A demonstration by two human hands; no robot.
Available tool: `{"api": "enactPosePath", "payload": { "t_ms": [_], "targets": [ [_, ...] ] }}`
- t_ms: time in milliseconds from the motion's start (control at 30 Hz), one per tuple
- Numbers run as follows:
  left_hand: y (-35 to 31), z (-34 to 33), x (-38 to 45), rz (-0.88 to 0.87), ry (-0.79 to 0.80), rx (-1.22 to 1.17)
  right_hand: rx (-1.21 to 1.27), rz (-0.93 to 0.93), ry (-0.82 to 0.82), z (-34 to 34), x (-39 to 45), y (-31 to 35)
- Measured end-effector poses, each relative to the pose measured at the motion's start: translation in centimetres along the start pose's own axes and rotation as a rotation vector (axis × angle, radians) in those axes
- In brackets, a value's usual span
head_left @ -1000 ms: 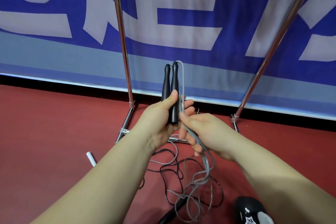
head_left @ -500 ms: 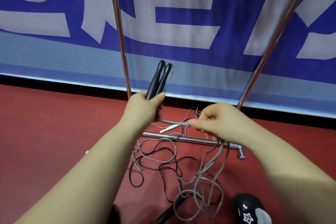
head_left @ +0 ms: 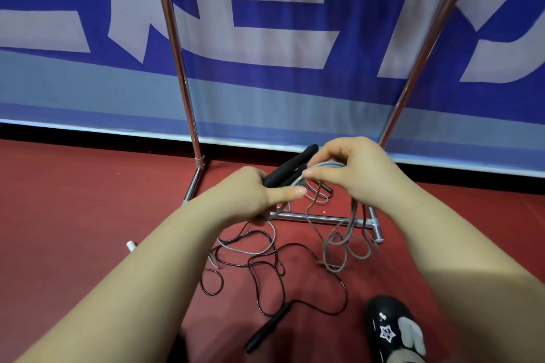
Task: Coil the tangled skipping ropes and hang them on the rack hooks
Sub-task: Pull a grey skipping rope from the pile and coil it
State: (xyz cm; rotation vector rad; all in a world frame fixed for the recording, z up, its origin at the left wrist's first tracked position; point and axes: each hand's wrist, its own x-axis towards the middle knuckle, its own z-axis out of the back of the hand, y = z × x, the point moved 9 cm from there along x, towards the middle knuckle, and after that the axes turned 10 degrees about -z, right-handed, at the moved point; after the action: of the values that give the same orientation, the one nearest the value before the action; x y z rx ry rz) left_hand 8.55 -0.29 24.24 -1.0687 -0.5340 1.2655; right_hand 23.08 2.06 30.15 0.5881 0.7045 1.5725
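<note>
Handles (head_left: 290, 166) in left grip (head_left: 253, 196), tips up-right; grey cord (head_left: 324, 166) in right pinch (head_left: 351, 169).

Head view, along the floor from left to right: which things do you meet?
White handle end → loose black handle → grey rope loops → rack foot → black shoe.

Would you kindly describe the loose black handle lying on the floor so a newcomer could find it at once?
Start at the chrome rack base bar on the red floor and look towards the camera, past the tangle of thin cords. The loose black handle lies slantwise beside the black shoe. Unlike the paired handles gripped in the left hand, it lies alone and unheld.
</note>
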Motion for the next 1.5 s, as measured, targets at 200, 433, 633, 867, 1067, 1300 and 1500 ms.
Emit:
{"api": "enactPosePath", "payload": {
  "t_ms": [200, 433, 633, 867, 1067, 1300, 1500],
  "targets": [
    [-0.2, -1.5, -0.6, 0.019, 0.15, 0.188, -0.015, 0.027, 0.004, -0.5, -0.2, 0.4],
    [0.0, -1.0, -1.0, -0.031, 0.213, 0.252, 0.0, -0.017, 0.151, -1.1, -0.3, -0.1],
    [0.3, -2.4, -2.3, -0.004, 0.417, 0.072, 0.177, -0.089, 0.424, -2.1, -1.1, -0.2],
    [-1.9, -3.0, -3.6, -0.09, 0.551, -0.174, 0.458, -0.191, 0.586, -2.8, -1.5, -0.6],
    [-3.1, -1.7, -2.6, -0.141, 0.366, -0.62, 1.117, -0.213, 0.82, -3.3, -1.9, 1.7],
    [-3.1, -1.9, -1.5, -0.136, 0.244, -0.693, 1.026, -0.227, 0.199, -2.7, -0.4, 0.6],
    [-3.5, -1.1, -1.5, -0.213, 0.134, -0.682, 1.134, -0.301, -0.033, -0.8, -0.9, -0.3]
  ]
}}
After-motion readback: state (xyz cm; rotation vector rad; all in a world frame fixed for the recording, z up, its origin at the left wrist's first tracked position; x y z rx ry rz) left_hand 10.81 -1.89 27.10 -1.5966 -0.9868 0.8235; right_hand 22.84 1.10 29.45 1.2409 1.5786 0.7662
